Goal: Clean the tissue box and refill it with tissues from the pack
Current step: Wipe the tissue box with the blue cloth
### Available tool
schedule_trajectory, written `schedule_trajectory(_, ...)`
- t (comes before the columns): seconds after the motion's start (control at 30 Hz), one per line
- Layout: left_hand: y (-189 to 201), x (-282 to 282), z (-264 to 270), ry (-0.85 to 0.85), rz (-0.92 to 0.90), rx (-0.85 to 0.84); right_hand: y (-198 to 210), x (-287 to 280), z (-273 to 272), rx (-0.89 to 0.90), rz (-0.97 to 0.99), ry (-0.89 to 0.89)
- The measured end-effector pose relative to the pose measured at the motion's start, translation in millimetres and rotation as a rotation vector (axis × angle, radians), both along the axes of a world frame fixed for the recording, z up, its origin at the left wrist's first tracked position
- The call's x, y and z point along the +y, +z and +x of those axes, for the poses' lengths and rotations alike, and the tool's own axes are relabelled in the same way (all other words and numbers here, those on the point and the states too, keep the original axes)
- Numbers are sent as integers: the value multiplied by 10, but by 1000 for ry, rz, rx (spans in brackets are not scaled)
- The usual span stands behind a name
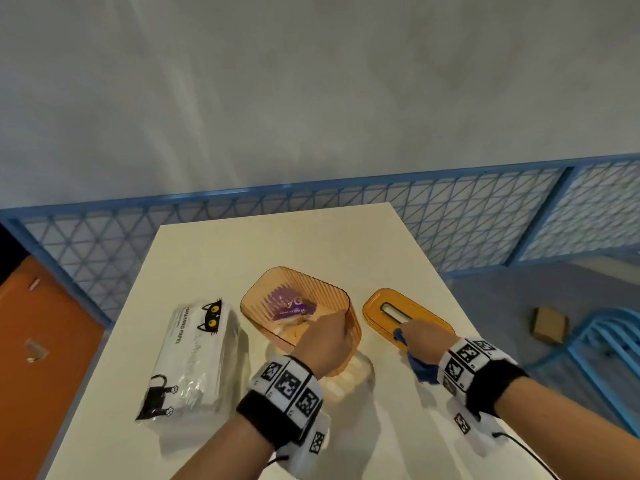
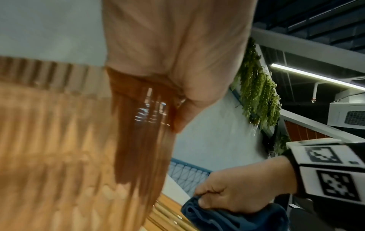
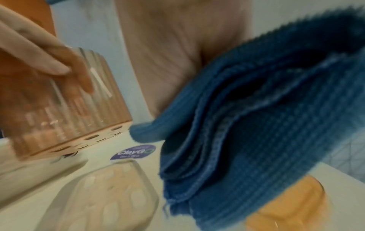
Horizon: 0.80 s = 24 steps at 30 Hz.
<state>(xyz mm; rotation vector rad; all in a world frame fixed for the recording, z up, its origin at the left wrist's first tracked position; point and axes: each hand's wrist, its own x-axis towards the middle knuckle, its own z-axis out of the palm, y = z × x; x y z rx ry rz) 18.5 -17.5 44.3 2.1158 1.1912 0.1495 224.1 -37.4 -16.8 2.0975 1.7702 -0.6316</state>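
Note:
A clear orange ribbed tissue box (image 1: 294, 306) is open at the top and tilted, its near end raised off the cream table (image 1: 277, 244). My left hand (image 1: 325, 337) grips its near wall, fingers (image 3: 49, 62) inside. A purple label (image 1: 291, 303) shows through the box bottom. The orange slotted lid (image 1: 391, 311) lies flat to the right. My right hand (image 1: 426, 337) hovers over the lid's near end, clutching a folded blue cloth (image 1: 420, 368). In the right wrist view that blue cloth (image 3: 256, 109) fills the frame. The cat-print tissue pack (image 1: 194, 362) lies sealed at the left.
A blue mesh fence (image 1: 450, 220) runs behind the table's far edge. A blue chair (image 1: 595, 348) and a small cardboard box (image 1: 550, 323) are on the floor to the right. An orange cabinet (image 1: 41, 334) stands at the left.

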Motion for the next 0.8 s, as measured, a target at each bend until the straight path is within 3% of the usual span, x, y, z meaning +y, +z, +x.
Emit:
schedule_trajectory(0.07, -82, 4, 162, 94, -71, 49, -125, -100, -38, -4, -52, -20)
schedule_trajectory(0.13, -150, 12, 313, 164, -120, 84, -203, -216, -71, -16, 21, 5)
schedule_trajectory(0.37, -337, 101, 726, 311, -191, 149, -329, -488, -180, -297, 160, 109)
schedule_trajectory(0.5, -340, 204, 869, 366, -235, 130, -630, -487, -49, -170, 227, 33)
schedule_trajectory(0.57, -363, 238, 890, 324, -210, 145, -447, -533, -164, -188, 212, 92)
schedule_trajectory(0.7, -438, 248, 860, 197, -149, 278, -490, -659, -138, -18, 130, 12)
schedule_trajectory(0.8, -415, 254, 859, 202, -176, 294, -532, -770, -49, 28, 140, 27)
